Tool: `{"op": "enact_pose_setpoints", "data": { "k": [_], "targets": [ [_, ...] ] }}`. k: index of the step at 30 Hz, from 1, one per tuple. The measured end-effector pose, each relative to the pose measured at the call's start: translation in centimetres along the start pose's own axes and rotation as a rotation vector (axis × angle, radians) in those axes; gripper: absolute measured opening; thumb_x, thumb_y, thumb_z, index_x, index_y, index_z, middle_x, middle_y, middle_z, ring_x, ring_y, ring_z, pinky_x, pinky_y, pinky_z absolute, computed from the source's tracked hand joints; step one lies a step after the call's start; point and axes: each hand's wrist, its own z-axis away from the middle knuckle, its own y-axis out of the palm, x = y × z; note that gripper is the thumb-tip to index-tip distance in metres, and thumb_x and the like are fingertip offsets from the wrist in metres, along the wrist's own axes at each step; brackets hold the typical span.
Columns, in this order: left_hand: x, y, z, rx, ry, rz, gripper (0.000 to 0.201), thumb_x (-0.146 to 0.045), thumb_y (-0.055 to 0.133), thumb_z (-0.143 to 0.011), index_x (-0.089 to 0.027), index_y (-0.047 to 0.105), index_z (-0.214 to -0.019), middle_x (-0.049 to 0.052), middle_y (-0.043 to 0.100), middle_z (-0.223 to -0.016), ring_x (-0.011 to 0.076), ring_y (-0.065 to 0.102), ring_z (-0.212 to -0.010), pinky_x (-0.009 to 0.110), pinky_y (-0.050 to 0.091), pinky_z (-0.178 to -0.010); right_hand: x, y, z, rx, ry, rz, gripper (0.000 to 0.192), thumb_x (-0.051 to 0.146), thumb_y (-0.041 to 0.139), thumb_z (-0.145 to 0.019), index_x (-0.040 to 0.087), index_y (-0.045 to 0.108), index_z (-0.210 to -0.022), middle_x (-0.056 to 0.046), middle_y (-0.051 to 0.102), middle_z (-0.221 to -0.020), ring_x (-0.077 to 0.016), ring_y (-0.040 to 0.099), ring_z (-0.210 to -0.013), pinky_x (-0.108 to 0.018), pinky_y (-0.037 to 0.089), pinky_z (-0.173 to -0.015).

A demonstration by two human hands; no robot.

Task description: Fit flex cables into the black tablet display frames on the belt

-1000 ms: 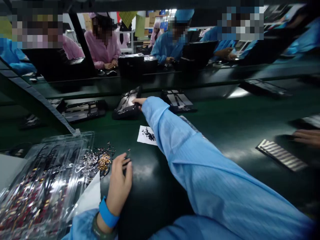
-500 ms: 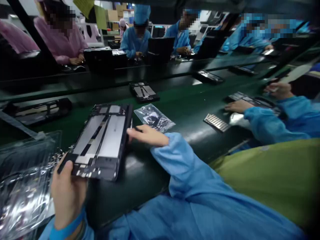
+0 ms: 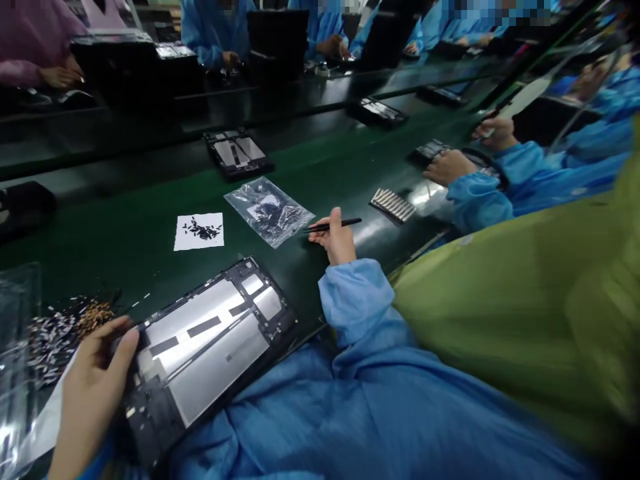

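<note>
My left hand (image 3: 95, 383) grips one end of an opened tablet (image 3: 215, 387), thumb on top, tilted over the front edge of the bench with its silvery inner plates facing up. In my right hand (image 3: 340, 239) is a pair of black tweezers (image 3: 345, 225), pinched between thumb and fingers, tips pointing left. Those tips are close to the right corner of a clear plastic bag (image 3: 265, 230) holding small dark parts; I cannot tell whether they touch. White paper (image 3: 219, 241) with small black pieces lies beyond the tablet.
Small white and brown parts (image 3: 53, 340) are heaped at the left beside clear plastic trays (image 3: 15, 393). Another opened tablet (image 3: 237, 155) lies farther back. A strip of metallic pieces (image 3: 393, 205) is at right, near a co-worker's hand (image 3: 450, 167). More people sit across the bench.
The tablet has swung clockwise and come down nearer me in my left hand. My right hand has left its edge and moved right, toward the plastic bag. The view has shifted, uncovering the white paper.
</note>
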Motion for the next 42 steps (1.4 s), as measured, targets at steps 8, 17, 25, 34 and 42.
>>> {"op": "enact_pose_setpoints", "data": {
  "k": [8,17,25,34,42],
  "targets": [
    [-0.2,0.9,-0.3,-0.063,-0.068,-0.122,0.056,-0.060,0.066,-0.067,-0.022,0.070,-0.108,0.008,0.070,-0.112,0.0318,0.064,-0.107,0.048,0.045,-0.105,-0.8,0.0,-0.3,0.131,-0.082,0.059,0.031,0.030,0.080,-0.068,0.019,0.053,-0.080,0.006,0.063,-0.070,-0.0081,0.067,-0.068,-0.022,0.058,-0.071],
    [-0.5,0.9,-0.7,0.019,-0.078,-0.318,0.042,-0.055,0.057,-0.073,-0.028,0.071,-0.101,0.002,0.070,-0.105,0.0287,0.063,-0.100,0.045,0.047,-0.098,-1.9,0.1,-1.2,0.133,-0.292,0.308,0.017,0.033,0.069,-0.078,0.021,0.059,-0.084,0.004,0.064,-0.078,-0.0104,0.067,-0.077,-0.023,0.056,-0.072],
    [0.5,0.6,-0.6,0.056,-0.042,-0.350,0.040,-0.056,0.052,-0.083,-0.028,0.067,-0.108,-0.006,0.069,-0.109,0.0301,0.063,-0.106,0.055,0.049,-0.091,-1.5,0.7,-2.0,0.031,-0.280,0.409,0.019,0.035,0.067,-0.079,0.019,0.071,-0.089,0.000,0.069,-0.082,-0.0139,0.068,-0.076,-0.030,0.057,-0.075],
    [0.2,0.5,-0.2,0.058,0.025,-0.395,0.037,-0.052,0.046,-0.090,-0.027,0.064,-0.112,-0.010,0.067,-0.106,0.0252,0.064,-0.108,0.028,0.054,-0.062,-2.2,-0.2,-2.0,0.004,-0.325,0.373,0.024,0.043,0.062,-0.083,0.020,0.066,-0.087,0.001,0.065,-0.074,-0.0130,0.068,-0.073,-0.027,0.055,-0.073],
    [0.2,0.5,0.2,0.102,0.115,-0.368,0.042,-0.047,0.034,-0.095,-0.019,0.056,-0.117,-0.011,0.062,-0.123,0.0320,0.060,-0.108,0.021,0.039,-0.053,-3.1,-0.4,-2.9,0.044,-0.404,0.416,0.019,0.039,0.067,-0.080,0.020,0.066,-0.086,0.001,0.067,-0.077,-0.0137,0.068,-0.075,-0.029,0.055,-0.076]
  ]
}}
